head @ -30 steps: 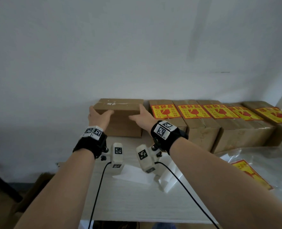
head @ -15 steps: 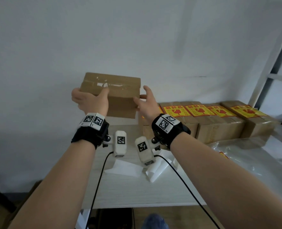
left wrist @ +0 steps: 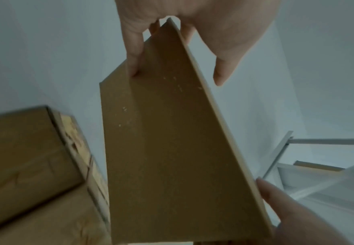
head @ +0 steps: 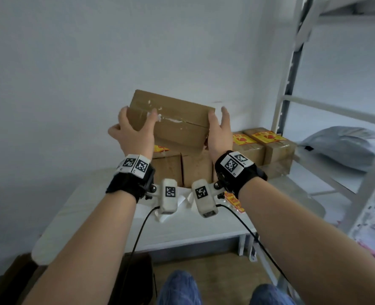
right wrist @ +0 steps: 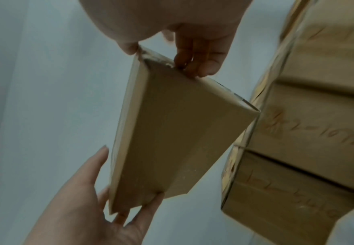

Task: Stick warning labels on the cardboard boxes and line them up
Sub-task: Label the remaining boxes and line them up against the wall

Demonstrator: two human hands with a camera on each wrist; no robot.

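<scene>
A plain brown cardboard box (head: pixel 177 124) with no label and a torn white tape mark hangs in the air, tilted, above the row of boxes. My left hand (head: pixel 136 128) grips its left end, thumb on the near face. My right hand (head: pixel 218 128) grips its right end, fingers behind it. In the left wrist view the box (left wrist: pixel 171 149) runs away from my left hand's fingers (left wrist: pixel 134 49). In the right wrist view my right hand (right wrist: pixel 192 54) pinches the box (right wrist: pixel 171 132) at one corner. Behind it, a row of boxes (head: pixel 270 148) with yellow-and-red warning labels (head: pixel 265 135) stands on the table against the wall.
The white table (head: pixel 182 225) carries a sheet of spare labels (head: pixel 234 200) and white backing paper (head: pixel 182 199) under my wrists. A grey metal rack (head: pixel 292 106) stands at the right with a grey bag (head: pixel 345 146) on a shelf. The wall is close behind.
The box stood on the table at the left end of the row. Both hands have lifted it and carried it up and to the right, and it now tilts toward me.
</scene>
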